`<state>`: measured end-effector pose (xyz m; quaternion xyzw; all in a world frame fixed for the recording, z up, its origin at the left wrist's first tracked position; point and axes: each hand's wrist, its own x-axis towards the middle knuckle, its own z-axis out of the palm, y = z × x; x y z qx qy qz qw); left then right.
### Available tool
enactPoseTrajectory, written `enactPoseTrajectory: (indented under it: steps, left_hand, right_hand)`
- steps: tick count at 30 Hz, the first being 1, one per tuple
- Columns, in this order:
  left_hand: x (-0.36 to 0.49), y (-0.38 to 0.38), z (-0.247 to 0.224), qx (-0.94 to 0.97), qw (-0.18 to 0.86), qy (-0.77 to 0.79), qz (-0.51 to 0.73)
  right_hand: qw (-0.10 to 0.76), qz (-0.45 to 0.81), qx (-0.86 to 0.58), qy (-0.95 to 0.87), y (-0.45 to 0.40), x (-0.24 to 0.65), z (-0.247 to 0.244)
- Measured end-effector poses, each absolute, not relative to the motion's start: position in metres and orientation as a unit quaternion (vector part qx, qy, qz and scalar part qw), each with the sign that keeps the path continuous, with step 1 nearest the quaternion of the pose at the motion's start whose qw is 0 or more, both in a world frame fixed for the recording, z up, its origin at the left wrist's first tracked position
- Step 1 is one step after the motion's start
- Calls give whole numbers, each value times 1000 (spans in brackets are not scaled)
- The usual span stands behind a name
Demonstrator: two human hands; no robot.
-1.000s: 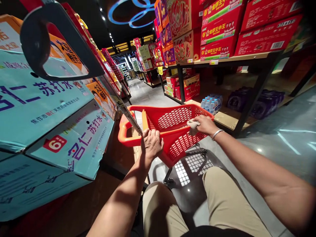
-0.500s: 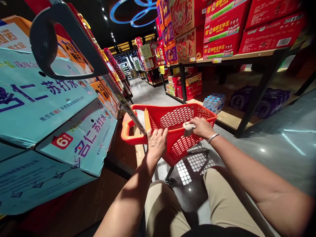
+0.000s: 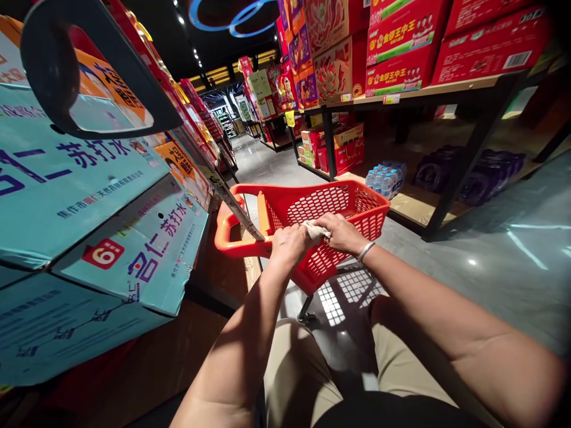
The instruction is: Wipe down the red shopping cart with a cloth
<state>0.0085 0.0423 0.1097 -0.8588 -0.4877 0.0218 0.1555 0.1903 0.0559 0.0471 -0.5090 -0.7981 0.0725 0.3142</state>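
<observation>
A red shopping cart point(image 3: 321, 261) with a lattice basket stands in front of me, its orange-red handle at the left. Over the near rim, my left hand point(image 3: 289, 242) has its fingers curled and meets a pale cloth point(image 3: 316, 230). My right hand point(image 3: 342, 233), with a silver bangle at the wrist, is closed on the same cloth from the right. Both hands are side by side at the rim. Whether my left hand grips the rim or the cloth is hidden by its fingers. A metal pole point(image 3: 234, 205) slants down to the cart handle.
Light-blue cartons point(image 3: 89, 178) are stacked close at the left, below a dark looped handle point(image 3: 33, 71). At the right, a black-framed shelf point(image 3: 468, 148) bears red boxes point(image 3: 397, 77), with water bottles point(image 3: 383, 178) underneath. A shiny floor aisle runs ahead.
My right hand has moved left along the rim with the cloth, up to my left hand. My left hand has shifted slightly right and its fingers are more curled. The view has shifted a little.
</observation>
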Motion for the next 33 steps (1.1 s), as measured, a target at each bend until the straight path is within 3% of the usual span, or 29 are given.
enactPoseTrajectory:
  steps: [6, 10, 15, 21, 29, 33]
  left_hand:
    - [2, 40, 103, -859, 187, -477, -9]
    - [0, 44, 100, -858, 194, -476, -23]
    - [0, 50, 94, -845, 212, -491, -26]
    - [1, 52, 92, -843, 208, -495, -40]
    - [-7, 53, 90, -838, 215, -499, -51]
    - [-3, 54, 90, -843, 225, -486, -44]
  right_hand:
    - [371, 7, -595, -713, 74, 262, 0]
    - [388, -10, -672, -631, 79, 286, -6]
    - [446, -7, -569, -691, 52, 216, -6]
    - [505, -45, -509, -695, 30, 145, -41]
    - [556, 6, -658, -508, 71, 255, -57]
    - [601, 72, -703, -374, 77, 262, -62]
